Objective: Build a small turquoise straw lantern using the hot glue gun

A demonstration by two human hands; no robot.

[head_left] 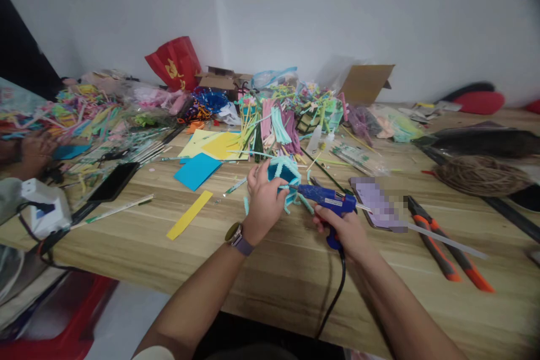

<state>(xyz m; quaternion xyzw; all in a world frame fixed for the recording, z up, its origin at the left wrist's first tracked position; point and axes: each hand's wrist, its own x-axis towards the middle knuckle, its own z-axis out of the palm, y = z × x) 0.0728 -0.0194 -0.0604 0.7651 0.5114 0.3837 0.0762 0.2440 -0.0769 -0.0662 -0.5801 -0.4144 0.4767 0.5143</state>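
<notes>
your left hand [265, 191] pinches the hollow turquoise piece [289, 173], centre | your right hand [337, 228] grips the blue glue gun [323, 195] | red bag [177, 64], 11 o'clock, contents hidden | table edge [274, 315], 6 o'clock

Illumination is subdued and diffuse; the pale wall [261, 11] reads as dull grey, and the upper right corner falls to black. Of 2 soft shadows, 1 lies on the wall beside the cardboard flap [367, 83], 1 on the table [189, 264] beneath the right hand [348, 230]. Wide-angle distortion stretches the margins. Fine detail is soft: the label on the glue gun [320, 196] is illegible. Coarse pixelation covers part of the phone [368, 199].
</notes>
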